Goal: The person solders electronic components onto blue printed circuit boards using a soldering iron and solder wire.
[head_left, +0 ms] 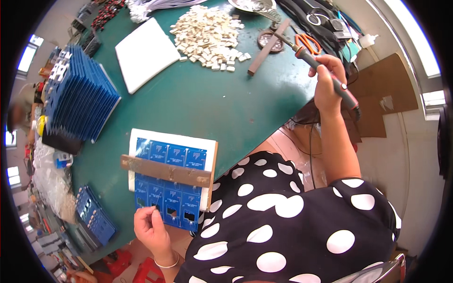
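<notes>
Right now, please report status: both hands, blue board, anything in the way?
Right hand gripping soldering iron. Left hand, fingertips at blue circuit board. Brown bar across board, covering part.

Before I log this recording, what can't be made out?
All in the head view:
Blue board panel: a strip hidden under the brown bar across it.
Left hand: whether it pinches anything is too small to tell.
Soldering iron: partly covered by the right hand.
Metal dish: cut off by the top edge.

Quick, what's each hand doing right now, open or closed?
Left hand: closed, fingertips pinched at the blue rectangular circuit-board panel; anything held is too fine to tell.
Right hand: closed around a grey-and-red pen-shaped soldering iron.
</notes>
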